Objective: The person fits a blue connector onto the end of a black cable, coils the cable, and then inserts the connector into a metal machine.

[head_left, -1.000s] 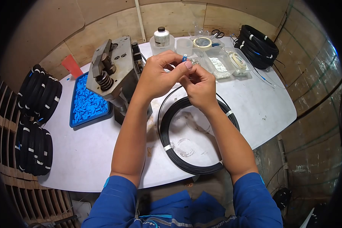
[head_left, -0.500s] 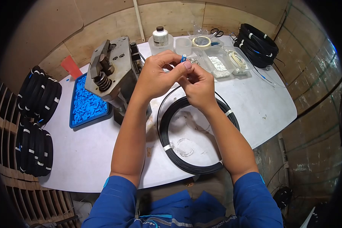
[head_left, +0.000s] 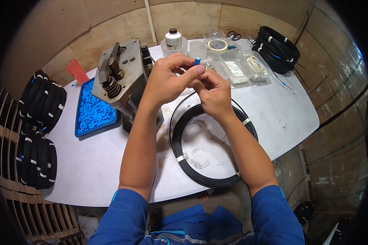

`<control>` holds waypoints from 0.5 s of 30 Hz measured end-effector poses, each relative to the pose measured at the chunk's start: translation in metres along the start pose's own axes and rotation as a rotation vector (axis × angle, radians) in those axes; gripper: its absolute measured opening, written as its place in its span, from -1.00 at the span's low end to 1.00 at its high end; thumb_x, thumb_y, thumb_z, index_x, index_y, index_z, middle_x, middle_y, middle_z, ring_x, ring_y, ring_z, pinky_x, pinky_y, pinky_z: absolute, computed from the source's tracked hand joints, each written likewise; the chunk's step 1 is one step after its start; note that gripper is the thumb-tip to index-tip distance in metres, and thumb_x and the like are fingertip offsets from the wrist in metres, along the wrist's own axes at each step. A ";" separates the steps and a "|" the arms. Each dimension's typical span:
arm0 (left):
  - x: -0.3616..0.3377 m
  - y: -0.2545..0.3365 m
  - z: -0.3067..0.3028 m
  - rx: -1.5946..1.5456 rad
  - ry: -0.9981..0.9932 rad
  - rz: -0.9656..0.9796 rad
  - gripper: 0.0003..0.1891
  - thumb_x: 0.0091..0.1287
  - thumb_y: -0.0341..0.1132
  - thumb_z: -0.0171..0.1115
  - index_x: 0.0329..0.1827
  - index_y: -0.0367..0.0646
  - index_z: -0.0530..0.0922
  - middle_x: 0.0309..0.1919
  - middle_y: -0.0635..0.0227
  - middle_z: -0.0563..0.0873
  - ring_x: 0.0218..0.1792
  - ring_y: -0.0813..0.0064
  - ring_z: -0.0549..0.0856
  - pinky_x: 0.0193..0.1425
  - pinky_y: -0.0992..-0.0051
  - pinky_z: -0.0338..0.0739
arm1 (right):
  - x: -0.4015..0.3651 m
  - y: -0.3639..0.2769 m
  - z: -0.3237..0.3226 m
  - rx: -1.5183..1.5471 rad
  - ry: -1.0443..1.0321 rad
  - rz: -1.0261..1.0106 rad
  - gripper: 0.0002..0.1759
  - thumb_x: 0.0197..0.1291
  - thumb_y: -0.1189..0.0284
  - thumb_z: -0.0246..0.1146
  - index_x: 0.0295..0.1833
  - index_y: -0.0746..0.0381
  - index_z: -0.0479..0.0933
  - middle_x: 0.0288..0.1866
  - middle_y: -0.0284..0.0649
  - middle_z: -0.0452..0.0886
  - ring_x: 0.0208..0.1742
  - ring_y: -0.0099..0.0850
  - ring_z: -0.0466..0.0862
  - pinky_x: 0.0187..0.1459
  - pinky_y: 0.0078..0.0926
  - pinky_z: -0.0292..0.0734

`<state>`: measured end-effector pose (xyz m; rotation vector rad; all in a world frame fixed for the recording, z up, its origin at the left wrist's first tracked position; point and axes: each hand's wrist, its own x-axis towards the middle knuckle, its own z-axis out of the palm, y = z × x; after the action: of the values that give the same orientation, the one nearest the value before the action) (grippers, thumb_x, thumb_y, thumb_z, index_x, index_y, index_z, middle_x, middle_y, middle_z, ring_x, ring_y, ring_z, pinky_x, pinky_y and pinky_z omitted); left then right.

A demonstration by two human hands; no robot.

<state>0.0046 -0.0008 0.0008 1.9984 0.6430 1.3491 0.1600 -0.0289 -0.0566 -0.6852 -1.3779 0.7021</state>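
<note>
My left hand (head_left: 167, 81) pinches a small blue connector piece (head_left: 197, 61) between thumb and forefinger, above the white table (head_left: 90, 163). My right hand (head_left: 213, 93) is closed just below and to the right of it, fingertips touching the left hand, apparently gripping the thin end of the black cable; the cable end itself is hidden by my fingers. A black cable coil (head_left: 184, 151) with white bands lies on the table under my forearms.
A grey metal press (head_left: 120, 79) stands at the left, beside a blue tray (head_left: 92, 112) of blue pieces. A bottle (head_left: 173, 38), tape rolls (head_left: 218, 45), clear containers (head_left: 237, 69) and scissors sit at the back. More black coils lie at far right (head_left: 278, 49) and left (head_left: 41, 130).
The blue piece in my left hand has tilted and lifted very slightly. Both hands stay in nearly the same place.
</note>
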 end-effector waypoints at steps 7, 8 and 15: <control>0.000 0.000 -0.001 0.023 0.033 -0.006 -0.68 0.34 -0.16 0.52 -0.15 -0.30 0.80 -0.29 0.28 0.80 -0.31 0.54 0.73 -0.16 0.50 0.63 | 0.001 -0.001 -0.002 -0.070 -0.042 0.007 -0.96 0.32 0.59 0.42 -0.19 0.35 0.70 -0.24 -0.28 0.68 -0.25 -0.57 0.69 -0.18 -0.55 0.64; 0.000 0.001 0.000 0.020 0.024 -0.028 -0.68 0.33 -0.16 0.53 -0.15 -0.31 0.80 -0.29 0.28 0.80 -0.31 0.54 0.74 -0.15 0.50 0.64 | 0.001 0.000 -0.002 -0.053 -0.042 0.004 -0.96 0.32 0.59 0.41 -0.19 0.35 0.70 -0.24 -0.29 0.69 -0.25 -0.58 0.69 -0.18 -0.55 0.64; 0.001 0.000 -0.003 0.037 0.022 -0.018 -0.67 0.33 -0.15 0.53 -0.15 -0.31 0.80 -0.29 0.27 0.80 -0.32 0.54 0.73 -0.17 0.50 0.63 | 0.001 -0.003 -0.001 -0.055 -0.050 0.028 -0.96 0.33 0.59 0.41 -0.19 0.35 0.70 -0.23 -0.30 0.68 -0.25 -0.60 0.68 -0.19 -0.57 0.62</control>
<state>0.0020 0.0006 0.0017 2.0043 0.6995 1.3594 0.1617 -0.0302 -0.0542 -0.7357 -1.4409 0.7094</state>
